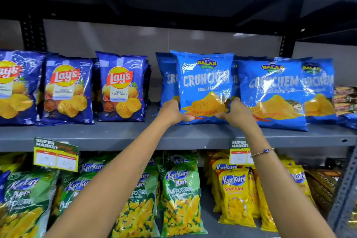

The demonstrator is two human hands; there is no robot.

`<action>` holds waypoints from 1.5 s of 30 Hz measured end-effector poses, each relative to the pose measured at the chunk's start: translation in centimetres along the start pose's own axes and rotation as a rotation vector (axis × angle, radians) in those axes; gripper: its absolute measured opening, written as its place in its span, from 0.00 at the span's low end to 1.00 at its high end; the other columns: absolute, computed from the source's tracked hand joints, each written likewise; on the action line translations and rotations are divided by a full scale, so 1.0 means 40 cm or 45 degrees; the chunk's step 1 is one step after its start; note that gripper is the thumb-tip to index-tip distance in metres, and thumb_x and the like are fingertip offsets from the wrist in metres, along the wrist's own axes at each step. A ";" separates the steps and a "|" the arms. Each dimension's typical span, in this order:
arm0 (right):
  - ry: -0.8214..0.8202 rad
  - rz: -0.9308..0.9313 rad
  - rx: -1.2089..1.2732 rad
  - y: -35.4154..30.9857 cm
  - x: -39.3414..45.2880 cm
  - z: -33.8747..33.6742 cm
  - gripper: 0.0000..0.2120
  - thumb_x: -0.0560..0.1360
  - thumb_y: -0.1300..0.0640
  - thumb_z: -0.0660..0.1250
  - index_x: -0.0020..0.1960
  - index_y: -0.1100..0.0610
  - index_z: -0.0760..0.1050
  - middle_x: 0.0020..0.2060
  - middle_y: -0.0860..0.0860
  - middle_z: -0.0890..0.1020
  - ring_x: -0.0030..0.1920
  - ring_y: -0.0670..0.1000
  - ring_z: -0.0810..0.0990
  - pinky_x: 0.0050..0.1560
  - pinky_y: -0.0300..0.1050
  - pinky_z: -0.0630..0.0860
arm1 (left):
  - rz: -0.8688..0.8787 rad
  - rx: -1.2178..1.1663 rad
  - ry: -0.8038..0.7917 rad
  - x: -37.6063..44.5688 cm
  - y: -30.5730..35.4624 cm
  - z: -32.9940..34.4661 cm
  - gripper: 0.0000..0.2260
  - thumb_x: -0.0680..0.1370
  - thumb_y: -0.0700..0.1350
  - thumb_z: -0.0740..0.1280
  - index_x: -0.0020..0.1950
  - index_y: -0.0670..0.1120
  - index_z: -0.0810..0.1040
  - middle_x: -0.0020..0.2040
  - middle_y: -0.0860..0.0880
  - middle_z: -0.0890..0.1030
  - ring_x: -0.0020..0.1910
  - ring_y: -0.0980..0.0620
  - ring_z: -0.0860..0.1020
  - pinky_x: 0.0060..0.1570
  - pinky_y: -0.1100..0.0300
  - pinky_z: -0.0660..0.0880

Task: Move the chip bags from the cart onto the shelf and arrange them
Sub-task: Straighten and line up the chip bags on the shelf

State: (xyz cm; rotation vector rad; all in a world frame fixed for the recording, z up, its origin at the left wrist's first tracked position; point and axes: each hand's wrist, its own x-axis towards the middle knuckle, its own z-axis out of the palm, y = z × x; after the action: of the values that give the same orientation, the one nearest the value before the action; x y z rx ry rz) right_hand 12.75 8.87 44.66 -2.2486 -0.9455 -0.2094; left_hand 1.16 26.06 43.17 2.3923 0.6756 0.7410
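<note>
1. Nearest the camera, two bare forearms are extended up and forward; a thin beaded bracelet [263, 152] is worn on the right wrist.
2. Beneath the arms, the lower shelf is filled with green Kurkure Puffcorn bags [180, 195] and, to the right, yellow Kurkure Solid Masti bags [236, 197].
3. Two price tags are clipped to the front edge of the middle shelf [116, 137]: one at the left [56, 154], one at the right [240, 152], the latter partly hidden by the right arm.
4. A light-blue Crunchem bag [204, 87] is held upright at the front of the middle shelf, its bottom edge resting on or just above the shelf surface; which cannot be told.
5. The left hand [173, 111] is closed on the bag's lower left corner, with the thumb laid across the front.
6. The right hand [236, 112] is closed on the bag's lower right corner, with the fingers wrapped at the side edge.
7. Just behind and to the left of the held bag, another Crunchem bag [167, 81] is partly covered by it; to the right, further Crunchem bags [274, 92] are stood overlapping one another.
8. Farther left on the same shelf, dark-blue Lay's bags [120, 89] are lined up in upright rows.
9. Behind everything, a grey back panel [154, 38] is seen, with the upper shelf overhead.
</note>
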 end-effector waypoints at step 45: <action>0.832 0.112 0.345 0.328 -0.007 -0.231 0.25 0.72 0.49 0.71 0.62 0.63 0.73 0.60 0.62 0.76 0.62 0.61 0.73 0.61 0.51 0.67 | 0.169 -0.314 -0.177 0.008 0.306 0.214 0.29 0.72 0.54 0.72 0.66 0.42 0.67 0.67 0.43 0.72 0.65 0.46 0.73 0.64 0.52 0.71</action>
State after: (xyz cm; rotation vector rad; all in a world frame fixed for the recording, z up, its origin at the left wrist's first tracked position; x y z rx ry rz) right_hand 22.52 -3.89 44.62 -1.7834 -0.4854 -0.6829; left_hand 10.34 14.41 44.84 2.2512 0.3492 0.6627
